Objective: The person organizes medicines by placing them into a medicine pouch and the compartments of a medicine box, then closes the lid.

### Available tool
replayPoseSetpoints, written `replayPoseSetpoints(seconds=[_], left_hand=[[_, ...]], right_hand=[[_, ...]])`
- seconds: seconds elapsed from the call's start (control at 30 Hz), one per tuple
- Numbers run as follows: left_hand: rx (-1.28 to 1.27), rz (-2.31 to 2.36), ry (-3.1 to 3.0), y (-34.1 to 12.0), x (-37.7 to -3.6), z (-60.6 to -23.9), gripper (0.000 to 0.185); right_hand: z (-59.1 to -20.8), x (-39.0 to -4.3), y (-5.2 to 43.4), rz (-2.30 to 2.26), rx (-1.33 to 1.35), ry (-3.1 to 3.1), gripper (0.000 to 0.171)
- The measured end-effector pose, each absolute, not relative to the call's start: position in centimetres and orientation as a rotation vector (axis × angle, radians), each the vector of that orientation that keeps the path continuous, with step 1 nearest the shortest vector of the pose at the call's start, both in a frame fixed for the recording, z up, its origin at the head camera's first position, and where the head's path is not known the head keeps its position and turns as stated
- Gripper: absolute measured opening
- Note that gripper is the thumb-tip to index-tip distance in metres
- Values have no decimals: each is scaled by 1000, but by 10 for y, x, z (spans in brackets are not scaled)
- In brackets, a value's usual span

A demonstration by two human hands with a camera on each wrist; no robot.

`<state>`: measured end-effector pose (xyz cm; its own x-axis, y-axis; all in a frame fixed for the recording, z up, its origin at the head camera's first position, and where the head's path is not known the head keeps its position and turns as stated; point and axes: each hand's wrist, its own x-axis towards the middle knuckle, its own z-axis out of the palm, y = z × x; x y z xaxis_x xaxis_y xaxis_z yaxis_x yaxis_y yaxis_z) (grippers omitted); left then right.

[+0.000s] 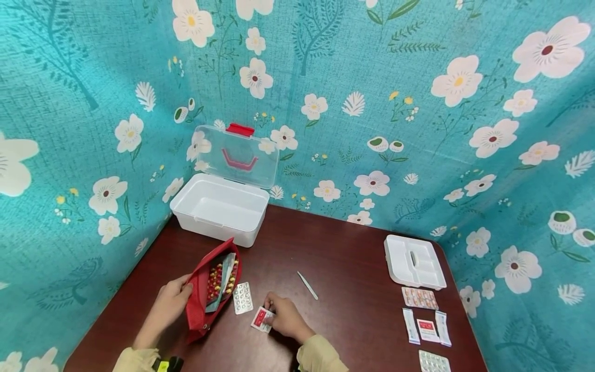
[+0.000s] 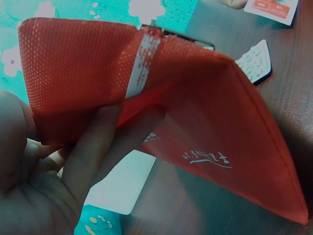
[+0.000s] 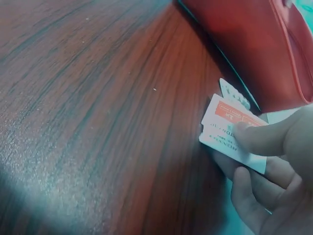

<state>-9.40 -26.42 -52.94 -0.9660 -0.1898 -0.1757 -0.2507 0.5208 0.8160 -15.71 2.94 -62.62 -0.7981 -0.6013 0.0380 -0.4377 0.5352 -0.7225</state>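
Right hand (image 1: 286, 316) pinches 1 packet (image 1: 261, 319), left hand (image 1: 170, 300) grips a pouch (image 1: 200, 297), seemingly part-unpacked: 5 packs (image 1: 427, 330) lie lower right, capsules (image 1: 215, 281) remain inside.

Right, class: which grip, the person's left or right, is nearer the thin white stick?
Right. The right grip, pinching a packet, is just short of the thin white stick and slightly left; the left grip, holding the red pouch, is much farther left.

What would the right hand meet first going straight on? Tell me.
Probably the silver blister pack beside the red pouch, though the right hand might pass over it; the hand's height is unclear.
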Motion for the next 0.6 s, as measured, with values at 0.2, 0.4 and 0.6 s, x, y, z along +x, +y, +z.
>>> replayPoseSetpoints(seconds=[0.2,0.4,0.6], left_hand=[[-399,1466,2674,-265,-94,-530,41],[-385,1463,2685,-264,-94,-529,41],[-394,1454,2696,-263,-93,-530,40]], right_hand=[[-629,-161,37,-1403,-724,2319,26],[-627,-166,41,-1528,-679,2225,24],[-619,-171,40,-1547,-641,2220,27]])
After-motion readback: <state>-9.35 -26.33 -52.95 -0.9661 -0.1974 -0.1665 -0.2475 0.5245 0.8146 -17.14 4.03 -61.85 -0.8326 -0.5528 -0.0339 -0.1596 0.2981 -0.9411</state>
